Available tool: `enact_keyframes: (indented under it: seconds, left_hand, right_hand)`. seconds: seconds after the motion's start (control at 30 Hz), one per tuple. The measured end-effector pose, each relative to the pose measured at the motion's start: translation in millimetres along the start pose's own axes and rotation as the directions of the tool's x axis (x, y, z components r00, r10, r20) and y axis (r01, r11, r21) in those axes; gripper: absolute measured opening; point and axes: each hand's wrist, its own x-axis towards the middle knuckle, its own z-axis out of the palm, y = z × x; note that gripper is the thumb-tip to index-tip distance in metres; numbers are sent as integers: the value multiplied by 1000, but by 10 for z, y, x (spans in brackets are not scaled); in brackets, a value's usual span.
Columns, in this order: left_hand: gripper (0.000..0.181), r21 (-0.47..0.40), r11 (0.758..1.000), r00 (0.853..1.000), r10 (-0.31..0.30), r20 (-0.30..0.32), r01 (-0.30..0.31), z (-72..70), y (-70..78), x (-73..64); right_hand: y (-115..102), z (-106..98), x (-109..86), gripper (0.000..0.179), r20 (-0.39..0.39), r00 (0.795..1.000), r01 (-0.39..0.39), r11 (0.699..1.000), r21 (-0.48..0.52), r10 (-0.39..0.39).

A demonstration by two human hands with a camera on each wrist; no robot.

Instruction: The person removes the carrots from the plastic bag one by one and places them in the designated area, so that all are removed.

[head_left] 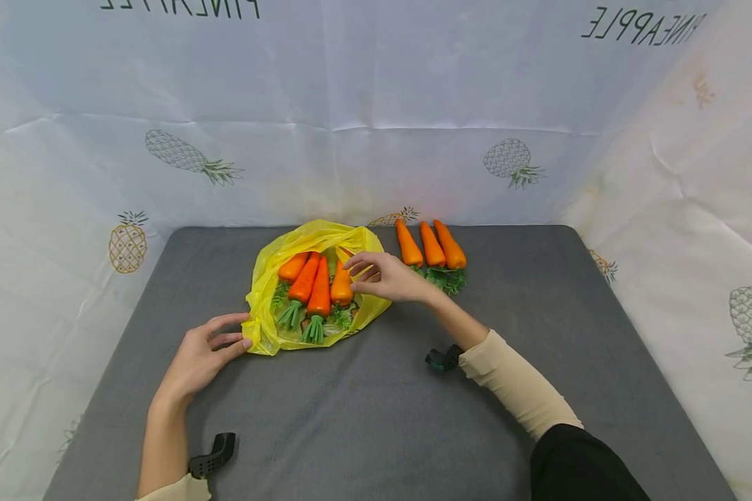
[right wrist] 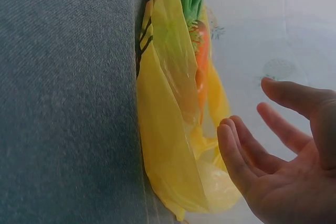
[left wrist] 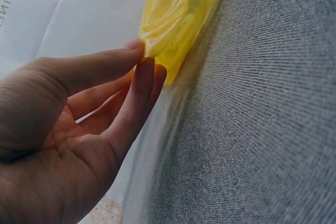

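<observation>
A yellow plastic bag (head_left: 265, 282) lies spread on the grey table, its mouth facing up. Inside it are several orange carrots (head_left: 319, 292) with green tops. My left hand (head_left: 202, 353) pinches the bag's near left edge between thumb and fingers, as the left wrist view shows with the yellow film (left wrist: 173, 30) at the fingertips. Over the bag's right side is my right hand (head_left: 385, 277), its fingers apart and holding nothing. In the right wrist view that hand (right wrist: 283, 156) hovers beside the bag (right wrist: 163, 129), with one carrot (right wrist: 201, 72) visible in it.
Three more carrots (head_left: 432, 245) with leafy tops lie right of the bag, near the table's back edge. White cloth (head_left: 376, 83) printed with pineapples hangs behind the table (head_left: 351, 417) and at both sides. A dark strap piece sits at each wrist.
</observation>
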Motion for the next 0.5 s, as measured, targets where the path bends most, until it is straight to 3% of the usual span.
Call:
enact_keyframes:
  seconds: [0.5]
  left_hand:
    - [54, 0, 1000, 1000, -8, 0, 8, 22, -1, 15]
  right_hand:
    - [81, 112, 130, 42, 110, 994, -16, 997, -74, 24]
